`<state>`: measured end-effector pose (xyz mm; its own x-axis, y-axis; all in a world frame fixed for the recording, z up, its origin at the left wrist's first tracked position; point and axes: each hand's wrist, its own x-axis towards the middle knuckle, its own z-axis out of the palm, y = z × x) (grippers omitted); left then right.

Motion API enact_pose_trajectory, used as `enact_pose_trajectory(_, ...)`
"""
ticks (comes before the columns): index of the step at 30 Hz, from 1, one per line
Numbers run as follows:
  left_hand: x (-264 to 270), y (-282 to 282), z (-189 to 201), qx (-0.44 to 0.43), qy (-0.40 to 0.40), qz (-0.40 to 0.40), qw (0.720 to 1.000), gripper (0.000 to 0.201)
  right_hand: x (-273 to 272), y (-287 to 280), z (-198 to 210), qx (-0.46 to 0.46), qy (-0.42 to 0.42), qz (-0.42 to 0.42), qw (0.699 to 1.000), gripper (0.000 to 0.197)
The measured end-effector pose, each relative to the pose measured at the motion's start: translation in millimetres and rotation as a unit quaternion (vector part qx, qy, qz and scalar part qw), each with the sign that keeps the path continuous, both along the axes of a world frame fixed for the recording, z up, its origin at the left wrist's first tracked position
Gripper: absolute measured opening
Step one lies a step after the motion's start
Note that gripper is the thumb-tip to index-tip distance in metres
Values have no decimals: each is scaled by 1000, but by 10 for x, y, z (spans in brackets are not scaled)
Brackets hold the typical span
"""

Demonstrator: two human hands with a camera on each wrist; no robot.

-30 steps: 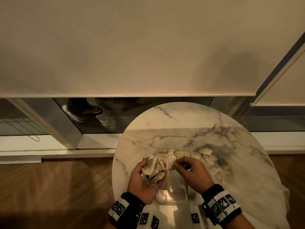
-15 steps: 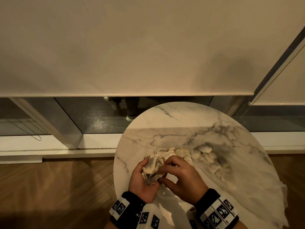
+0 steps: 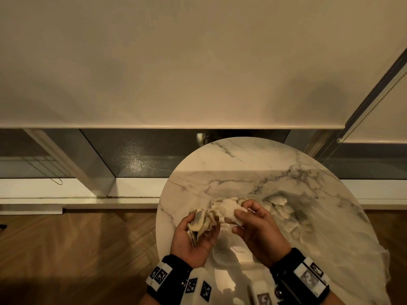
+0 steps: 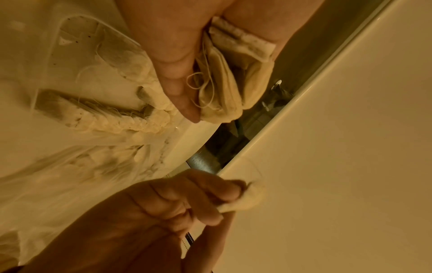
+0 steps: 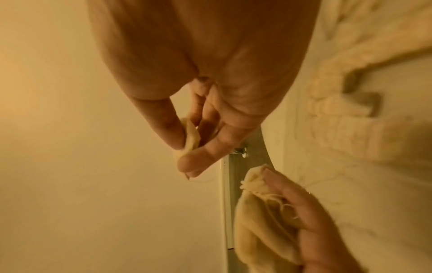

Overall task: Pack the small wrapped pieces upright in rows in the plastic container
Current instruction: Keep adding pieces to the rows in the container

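My left hand (image 3: 193, 230) cups a bunch of pale wrapped pieces (image 3: 201, 223) with loose strings, palm up, at the table's near left; the same bunch (image 4: 224, 79) fills the left wrist view. My right hand (image 3: 244, 219) pinches a single pale piece (image 3: 231, 211) between thumb and fingers, lifted just right of the bunch; the right wrist view shows that piece (image 5: 190, 138) in the pinch. Below both hands sits the clear plastic container (image 3: 222, 249), with a row of upright pieces (image 4: 121, 120) along its far side.
The round marble table (image 3: 242, 168) carries a heap of loose pieces inside thin clear plastic (image 3: 284, 212) to the right of the container. Wooden floor (image 3: 77, 249) lies left of the table; a window sill and lowered blind (image 3: 176, 62) stand beyond.
My right hand reached from the container to the bunch in my left hand, pinched one piece and drew it up and to the right. The left hand stayed put.
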<state>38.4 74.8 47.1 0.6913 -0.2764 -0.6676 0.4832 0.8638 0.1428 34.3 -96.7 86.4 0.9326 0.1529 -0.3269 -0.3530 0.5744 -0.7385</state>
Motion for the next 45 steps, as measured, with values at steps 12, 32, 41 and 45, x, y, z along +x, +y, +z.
enact_pose_trajectory(12, -39, -95, 13, -7, 4, -29, 1000, 33, 165, -175, -94, -91, 37, -29, 995, 25)
enact_pose_trajectory(32, -16, 47, -66, -8, 26, -7, 1000, 44, 677, -814, -951, -610, -61, 56, 788, 11)
enact_pose_trajectory(41, 69, 91, -123, -1, 37, -5, 999, 61, 1015, -756, -1185, -713, -26, 209, 669, 14)
enact_pose_trajectory(45, 115, 94, -131, -7, 39, -4, 999, 60, 1145, -717, -1225, -726, 4, 238, 645, 17)
